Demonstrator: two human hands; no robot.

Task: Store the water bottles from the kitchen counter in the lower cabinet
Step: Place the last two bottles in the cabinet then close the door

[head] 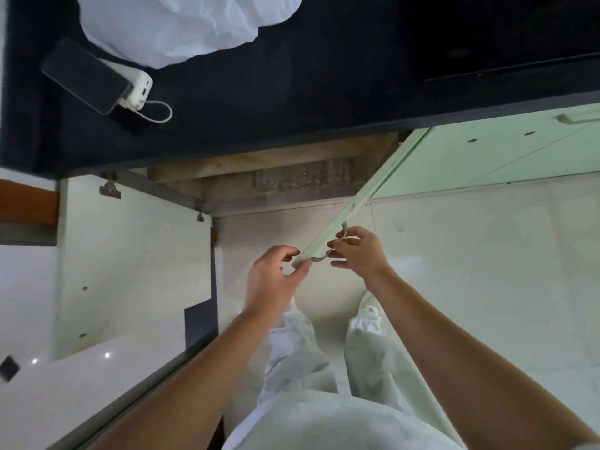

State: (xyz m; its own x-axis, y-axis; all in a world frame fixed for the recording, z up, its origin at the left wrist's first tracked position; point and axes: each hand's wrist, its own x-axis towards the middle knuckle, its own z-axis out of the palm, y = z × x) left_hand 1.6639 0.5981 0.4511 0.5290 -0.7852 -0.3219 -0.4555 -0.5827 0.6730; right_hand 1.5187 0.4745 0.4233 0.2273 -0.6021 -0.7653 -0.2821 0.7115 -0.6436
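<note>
From the head view, looking steeply down, the dark counter (pixel 292 92) runs across the top. On it a white plastic bag (pixel 181 24) lies by its far edge, and toward its left end a black phone (pixel 84 76) rests on a white power bank (pixel 139 89), with a short cable (pixel 159 113) looping off near the front edge. Under the counter's front edge the lower cabinet (pixel 227 196) stands open. The clear water bottles (pixel 302 178) sit inside it in a row, close to the opening, dim and partly shadowed. The white door (pixel 130 261) is swung wide to the left. The green door (pixel 380 177) stands out from the right side of the opening and is seen almost edge-on. The right hand (pixel 360 251) has its fingers curled round the curved handle (pixel 319 258) near the door's free end. The left hand (pixel 272 280) pinches the door's end corner between thumb and bent fingers. To the right are closed green fronts (pixel 487 151), and below the hands are pale trousers (pixel 298 352) over a light tiled floor (pixel 470 254).
</note>
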